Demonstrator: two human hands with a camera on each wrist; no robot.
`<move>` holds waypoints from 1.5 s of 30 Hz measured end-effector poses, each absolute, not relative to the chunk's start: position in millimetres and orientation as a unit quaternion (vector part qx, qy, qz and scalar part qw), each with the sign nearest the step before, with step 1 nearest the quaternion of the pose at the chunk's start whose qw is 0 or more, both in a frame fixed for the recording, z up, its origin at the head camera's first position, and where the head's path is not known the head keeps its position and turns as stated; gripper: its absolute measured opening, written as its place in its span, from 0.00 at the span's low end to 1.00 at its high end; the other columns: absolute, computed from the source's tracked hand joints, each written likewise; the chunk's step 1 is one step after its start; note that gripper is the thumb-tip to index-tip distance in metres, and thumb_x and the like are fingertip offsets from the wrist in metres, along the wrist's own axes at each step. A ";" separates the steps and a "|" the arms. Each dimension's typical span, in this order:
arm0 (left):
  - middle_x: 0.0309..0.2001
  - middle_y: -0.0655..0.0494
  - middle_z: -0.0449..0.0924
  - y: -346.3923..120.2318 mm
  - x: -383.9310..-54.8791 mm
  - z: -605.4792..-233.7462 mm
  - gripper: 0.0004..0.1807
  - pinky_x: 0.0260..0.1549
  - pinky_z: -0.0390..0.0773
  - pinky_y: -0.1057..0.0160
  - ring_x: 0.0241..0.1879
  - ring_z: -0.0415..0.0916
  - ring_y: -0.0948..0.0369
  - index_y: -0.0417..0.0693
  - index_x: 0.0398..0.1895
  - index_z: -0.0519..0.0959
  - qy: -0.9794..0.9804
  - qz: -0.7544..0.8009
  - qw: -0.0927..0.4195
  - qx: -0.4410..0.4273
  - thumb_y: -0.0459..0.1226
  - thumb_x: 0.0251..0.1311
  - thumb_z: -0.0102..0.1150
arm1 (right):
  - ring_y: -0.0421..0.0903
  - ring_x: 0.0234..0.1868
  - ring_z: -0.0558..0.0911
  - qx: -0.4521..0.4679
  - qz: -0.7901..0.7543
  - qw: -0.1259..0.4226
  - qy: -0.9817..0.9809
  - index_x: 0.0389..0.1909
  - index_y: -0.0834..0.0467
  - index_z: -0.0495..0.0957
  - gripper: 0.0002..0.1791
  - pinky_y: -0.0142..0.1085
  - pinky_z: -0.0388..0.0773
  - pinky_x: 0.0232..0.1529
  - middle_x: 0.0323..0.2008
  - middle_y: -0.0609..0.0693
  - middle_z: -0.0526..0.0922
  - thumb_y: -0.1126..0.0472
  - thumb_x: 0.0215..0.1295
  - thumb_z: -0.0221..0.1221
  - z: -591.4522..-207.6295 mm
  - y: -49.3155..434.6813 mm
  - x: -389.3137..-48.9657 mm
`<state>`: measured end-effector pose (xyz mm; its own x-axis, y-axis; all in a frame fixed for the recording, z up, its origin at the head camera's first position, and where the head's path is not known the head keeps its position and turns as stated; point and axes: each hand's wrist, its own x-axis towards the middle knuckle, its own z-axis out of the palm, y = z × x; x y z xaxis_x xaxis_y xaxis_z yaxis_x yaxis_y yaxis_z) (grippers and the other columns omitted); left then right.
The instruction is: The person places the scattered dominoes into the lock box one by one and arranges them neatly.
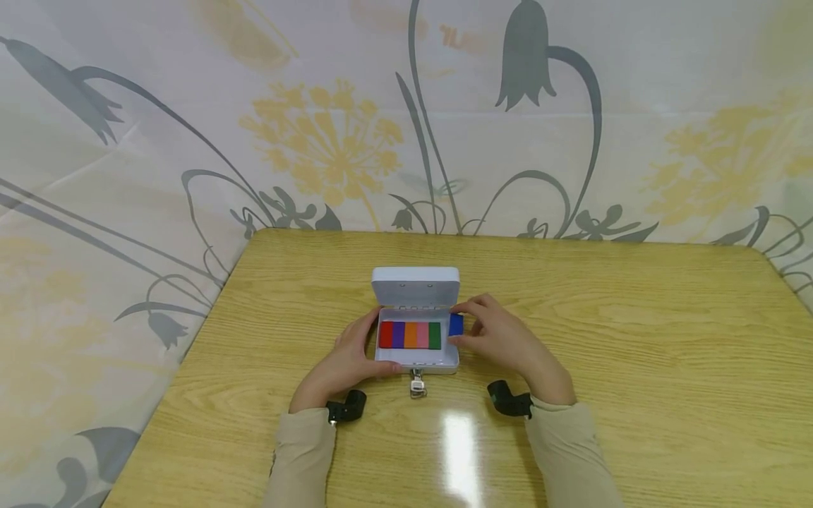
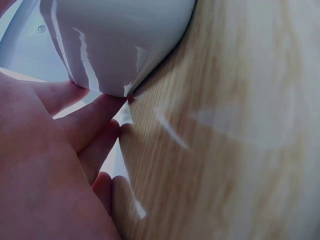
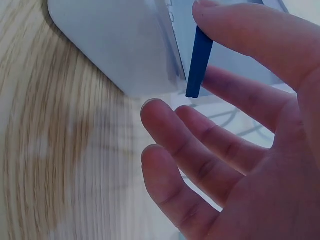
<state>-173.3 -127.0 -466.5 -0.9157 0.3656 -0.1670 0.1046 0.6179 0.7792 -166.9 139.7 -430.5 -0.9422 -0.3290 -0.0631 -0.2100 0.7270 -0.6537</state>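
Note:
A small white metal box (image 1: 449, 360) stands on the table with its lid (image 1: 415, 288) raised. Inside lies a row of coloured blocks: red (image 1: 386, 335), purple (image 1: 398, 335), orange (image 1: 411, 335), pink (image 1: 422, 335) and green (image 1: 435, 335). My left hand (image 1: 348, 358) holds the box by its left side, thumb at the front corner and fingers toward the back. Between thumb and index finger, my right hand (image 1: 502, 337) pinches a thin blue block (image 3: 200, 62) at the box's right wall. The other right fingers are spread loosely outside the box.
A small padlock-like metal piece (image 1: 417, 385) hangs at the box's front edge. The wood-grain table (image 1: 667, 367) reaches back to a flower-patterned cloth (image 1: 444, 141). A black wrist camera sits on each sleeve, the left one (image 1: 347, 407) and the right one (image 1: 508, 400).

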 end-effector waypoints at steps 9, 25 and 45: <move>0.66 0.59 0.50 -127.2 -174.0 -466.7 0.60 0.58 0.48 0.45 0.63 0.45 0.55 0.63 0.69 0.46 0.885 0.417 0.158 0.134 0.60 0.31 0.69 | 0.42 0.33 0.72 -0.154 -0.338 0.083 0.925 0.53 0.57 0.71 0.28 0.32 0.71 0.31 0.50 0.53 0.68 0.52 0.51 0.64 -430.6 131.3 -166.8; 0.66 0.59 0.50 -127.2 -173.9 -465.6 0.60 0.58 0.47 0.46 0.63 0.45 0.55 0.63 0.69 0.45 0.888 0.410 0.158 0.137 0.60 0.31 0.68 | 0.42 0.31 0.71 -0.153 -0.324 0.107 0.928 0.53 0.57 0.71 0.28 0.32 0.70 0.30 0.53 0.54 0.68 0.53 0.51 0.64 -438.3 123.5 -169.3; 0.66 0.59 0.50 -126.8 -173.8 -465.2 0.59 0.59 0.47 0.46 0.63 0.45 0.56 0.63 0.69 0.46 0.888 0.410 0.155 0.138 0.59 0.33 0.68 | 0.48 0.44 0.75 -0.127 -0.249 0.091 0.956 0.53 0.59 0.72 0.28 0.42 0.72 0.43 0.54 0.55 0.69 0.54 0.51 0.63 -440.6 111.8 -166.5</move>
<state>-173.8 -126.8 -465.2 -0.9139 0.3727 -0.1612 0.1192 0.6257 0.7709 -166.5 111.8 -440.6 -0.9509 -0.2888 -0.1114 -0.1980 0.8441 -0.4984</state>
